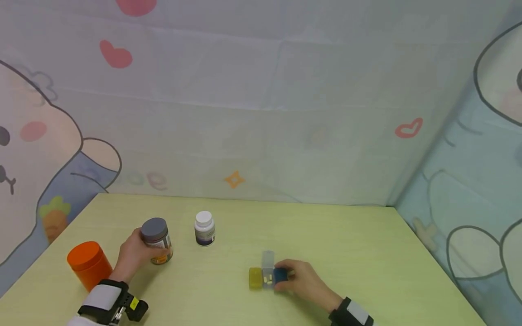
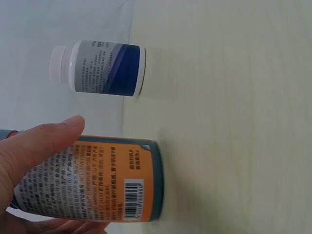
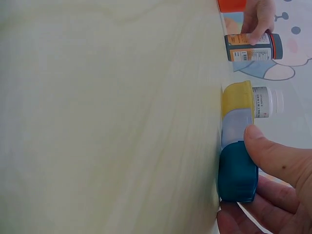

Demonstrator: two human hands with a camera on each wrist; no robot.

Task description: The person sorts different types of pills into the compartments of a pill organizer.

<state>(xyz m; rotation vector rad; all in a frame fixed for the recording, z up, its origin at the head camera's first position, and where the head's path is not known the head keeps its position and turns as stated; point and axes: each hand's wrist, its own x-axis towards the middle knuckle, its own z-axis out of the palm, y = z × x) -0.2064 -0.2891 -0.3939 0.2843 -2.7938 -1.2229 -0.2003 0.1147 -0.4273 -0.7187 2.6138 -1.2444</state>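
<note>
My left hand [image 1: 134,254] grips a grey-lidded supplement bottle [image 1: 155,232], which stands upright on the left side of the table. In the left wrist view the bottle [image 2: 92,180] shows an orange and white label with a barcode, the thumb lying along its side. A small pill box [image 1: 255,278] has a yellow, a clear and a blue section in a row. Its clear lid [image 1: 268,259] stands raised, and several pale pills [image 1: 268,279] lie in the clear section. With thumb and fingers, my right hand [image 1: 306,280] holds the blue end [image 3: 238,173].
A white-capped bottle [image 1: 205,228] stands behind and right of the grey-lidded one. An orange jar [image 1: 89,265] with an orange lid is at the table's left, close to my left wrist. A printed cloth [image 1: 261,113] hangs behind the pale yellow table [image 1: 367,262].
</note>
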